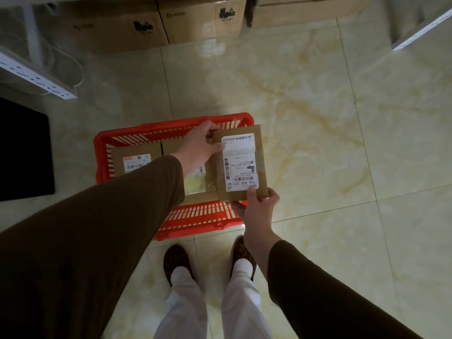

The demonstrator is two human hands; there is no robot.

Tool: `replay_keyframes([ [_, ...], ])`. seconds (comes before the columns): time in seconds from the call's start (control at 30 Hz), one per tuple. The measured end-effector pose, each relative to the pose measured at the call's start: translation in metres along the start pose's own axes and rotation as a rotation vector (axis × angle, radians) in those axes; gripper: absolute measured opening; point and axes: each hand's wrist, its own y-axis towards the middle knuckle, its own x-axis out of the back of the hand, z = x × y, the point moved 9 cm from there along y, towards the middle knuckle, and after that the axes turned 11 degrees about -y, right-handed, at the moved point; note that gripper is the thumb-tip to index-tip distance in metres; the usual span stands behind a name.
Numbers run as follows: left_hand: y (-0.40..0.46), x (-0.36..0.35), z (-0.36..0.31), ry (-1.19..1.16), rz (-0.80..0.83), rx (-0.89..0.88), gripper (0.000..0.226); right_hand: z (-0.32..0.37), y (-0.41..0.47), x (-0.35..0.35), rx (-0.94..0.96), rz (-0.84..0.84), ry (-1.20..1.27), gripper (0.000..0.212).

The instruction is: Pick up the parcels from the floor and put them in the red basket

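Both hands are clamped on one flat cardboard parcel (pixel 241 165): right hand (pixel 259 207) pinched on the near edge, left hand (pixel 199 145) on the far-left corner, over the red basket (pixel 137 133). Probably light, stiff; edges are best gripped.

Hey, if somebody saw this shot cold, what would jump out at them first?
The red basket on the pale tiled floor, centre frame, with brown parcels lying inside. Above its right end, both hands hold a brown parcel with a white label: the left hand grips its far corner, the right hand its near edge.
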Motion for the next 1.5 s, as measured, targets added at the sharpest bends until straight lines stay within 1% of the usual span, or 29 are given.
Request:
replay_keyframes([
  [0.1,0.001,0.007,0.005,-0.017,-0.026,-0.025,0.028,-0.011,0.000,-0.004,-0.020,0.008,0.015,0.040],
  [0.2,-0.002,0.008,0.014,0.036,-0.017,-0.028,0.026,-0.016,0.001,-0.003,-0.023,0.007,-0.024,0.040],
  [0.33,-0.004,0.015,0.009,-0.008,-0.117,-0.067,0.020,-0.017,0.007,-0.007,-0.066,0.013,-0.029,0.033],
  [0.4,-0.007,0.015,0.010,0.015,-0.118,-0.072,0.019,-0.019,0.009,-0.005,-0.087,0.003,-0.058,0.033],
  [0.6,0.000,-0.005,0.018,0.146,-0.072,-0.033,0.029,-0.027,0.031,0.004,-0.219,-0.094,-0.054,0.036],
  [0.67,0.007,-0.007,0.022,0.155,-0.080,-0.024,0.031,-0.029,0.040,0.002,-0.251,-0.098,-0.067,0.033],
  [0.73,0.013,-0.008,0.028,0.188,-0.076,-0.015,0.032,-0.033,0.048,-0.002,-0.257,-0.084,-0.079,0.029],
  [0.9,0.022,-0.003,0.040,0.435,-0.134,-0.042,0.038,-0.046,0.068,-0.007,-0.248,-0.099,-0.077,0.028],
  [1.03,0.023,-0.003,0.044,0.492,-0.143,-0.047,0.039,-0.053,0.072,-0.011,-0.250,-0.102,-0.079,0.026],
  [1.13,0.021,-0.003,0.041,0.537,-0.134,-0.085,0.040,-0.058,0.078,-0.012,-0.261,-0.101,-0.146,0.028],
  [1.2,0.019,-0.003,0.041,0.557,-0.124,-0.075,0.044,-0.056,0.078,-0.012,-0.259,-0.092,-0.200,0.031],
  [1.3,0.012,-0.005,0.036,0.589,-0.102,-0.089,0.052,-0.050,0.073,-0.018,-0.253,0.005,-0.195,0.036],
  [1.4,-0.004,-0.002,0.030,0.529,-0.081,-0.105,0.064,-0.040,0.059,-0.015,-0.302,0.050,-0.153,0.027],
  [1.5,-0.030,0.002,0.019,0.458,-0.054,-0.090,0.072,-0.019,0.039,-0.019,-0.254,0.119,-0.263,0.021],
])
